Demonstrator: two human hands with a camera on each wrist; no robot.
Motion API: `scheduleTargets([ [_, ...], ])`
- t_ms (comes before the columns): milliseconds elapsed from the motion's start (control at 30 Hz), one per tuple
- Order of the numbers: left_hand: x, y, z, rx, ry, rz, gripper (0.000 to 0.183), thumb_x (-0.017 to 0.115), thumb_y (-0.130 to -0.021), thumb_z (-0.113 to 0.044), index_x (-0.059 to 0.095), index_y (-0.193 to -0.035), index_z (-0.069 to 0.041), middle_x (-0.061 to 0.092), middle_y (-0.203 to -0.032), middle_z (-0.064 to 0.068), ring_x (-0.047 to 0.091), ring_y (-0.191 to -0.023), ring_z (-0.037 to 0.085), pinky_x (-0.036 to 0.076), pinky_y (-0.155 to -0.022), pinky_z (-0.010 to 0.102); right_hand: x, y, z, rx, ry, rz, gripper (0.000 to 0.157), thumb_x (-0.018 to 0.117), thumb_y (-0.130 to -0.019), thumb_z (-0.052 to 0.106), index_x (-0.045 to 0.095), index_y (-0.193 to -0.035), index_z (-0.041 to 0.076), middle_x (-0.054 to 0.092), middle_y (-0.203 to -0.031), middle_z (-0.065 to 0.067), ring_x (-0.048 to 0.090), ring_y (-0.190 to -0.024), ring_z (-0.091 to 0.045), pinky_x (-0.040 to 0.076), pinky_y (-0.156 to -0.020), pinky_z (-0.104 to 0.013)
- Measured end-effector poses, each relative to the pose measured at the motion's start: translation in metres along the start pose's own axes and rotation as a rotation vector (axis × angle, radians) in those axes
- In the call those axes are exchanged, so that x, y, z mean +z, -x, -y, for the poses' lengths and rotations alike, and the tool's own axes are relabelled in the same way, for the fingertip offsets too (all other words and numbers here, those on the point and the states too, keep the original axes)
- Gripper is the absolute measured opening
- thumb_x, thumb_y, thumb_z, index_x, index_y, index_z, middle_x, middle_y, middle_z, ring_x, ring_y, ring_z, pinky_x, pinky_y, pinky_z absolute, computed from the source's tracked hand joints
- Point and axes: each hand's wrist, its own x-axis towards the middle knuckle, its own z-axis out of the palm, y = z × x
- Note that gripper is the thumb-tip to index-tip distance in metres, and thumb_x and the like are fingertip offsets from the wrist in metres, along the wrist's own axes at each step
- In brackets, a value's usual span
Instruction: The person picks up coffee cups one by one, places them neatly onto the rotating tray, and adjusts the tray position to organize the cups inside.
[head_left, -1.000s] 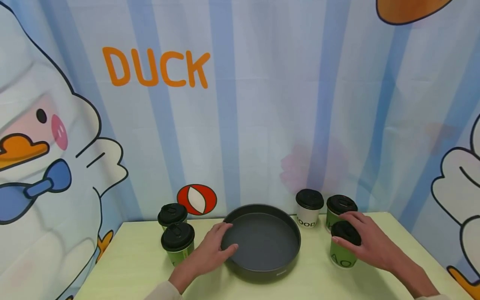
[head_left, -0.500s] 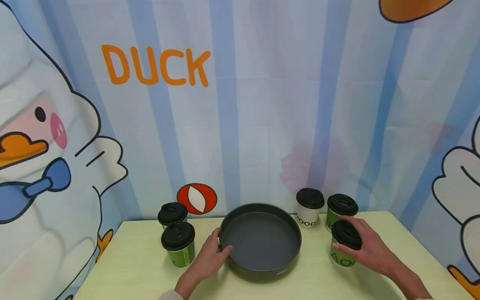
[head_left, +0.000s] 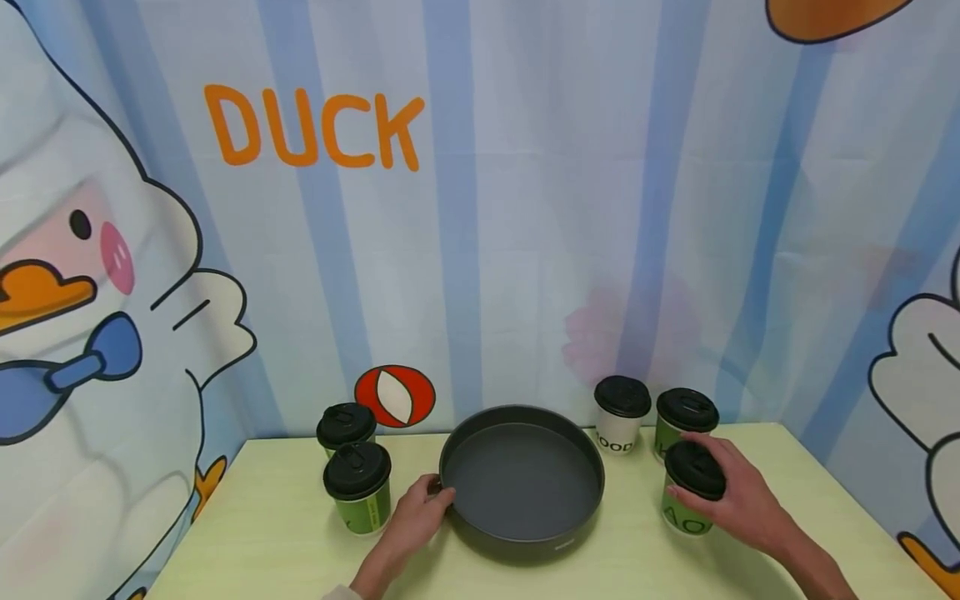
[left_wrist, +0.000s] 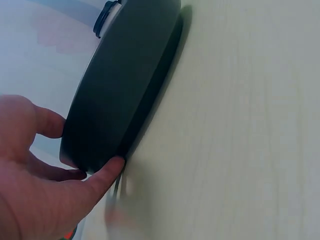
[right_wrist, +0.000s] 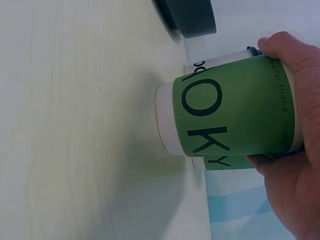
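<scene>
Shifted outward since earlier, the left grip (head_left: 412, 517) pinches the pan (head_left: 523, 479) mid-tabletop (head_left: 262, 508), probably to steady it; the right grip (head_left: 738, 498) clasps a green cup (head_left: 681, 518) toward the right edge; a white cup (head_left: 617, 429) stands near the far edge.

Gap between pan (head_left: 521, 483) and held cup (right_wrist: 235, 107)

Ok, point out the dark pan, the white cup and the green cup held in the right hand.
Dark pan (head_left: 521, 483): head view, on its flat inner base.
White cup (head_left: 618, 430): head view, on its side wall.
Held green cup (right_wrist: 237, 107): right wrist view, on its green sleeve.
</scene>
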Motion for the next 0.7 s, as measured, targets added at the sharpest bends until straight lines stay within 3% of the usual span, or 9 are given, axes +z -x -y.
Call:
scheduleTargets([
  [233,0.0,0.001,0.0,-0.011,0.093,0.029,0.06,0.05,-0.099,-0.03,0.035,-0.138,0.013,0.043,-0.136,0.03,0.054,-0.117,0.036,0.052,-0.086,0.039,0.002,0.0,-0.001,-0.009,0.008,-0.029,0.074,0.08,-0.077,0.039,0.046,-0.137,0.012,0.049,-0.126,-0.013,0.052,-0.109,-0.033,0.048,-0.077,-0.053],
  [400,-0.001,0.0,0.001,-0.02,0.11,0.036,0.062,0.05,-0.099,-0.031,0.034,-0.139,0.013,0.043,-0.135,0.03,0.056,-0.114,0.034,0.053,-0.085,0.039,0.002,-0.003,0.004,-0.027,0.018,-0.037,0.073,0.081,-0.076,0.039,0.047,-0.136,0.014,0.051,-0.124,-0.01,0.054,-0.106,-0.03,0.048,-0.076,-0.052],
  [700,-0.001,-0.002,0.002,-0.041,0.124,0.043,0.062,0.052,-0.098,-0.032,0.034,-0.14,0.01,0.046,-0.134,0.028,0.059,-0.108,0.028,0.053,-0.083,0.038,-0.009,-0.024,0.034,-0.112,-0.021,-0.005,0.072,0.08,-0.077,0.037,0.046,-0.138,0.021,0.048,-0.131,-0.007,0.052,-0.112,-0.03,0.05,-0.078,-0.053],
])
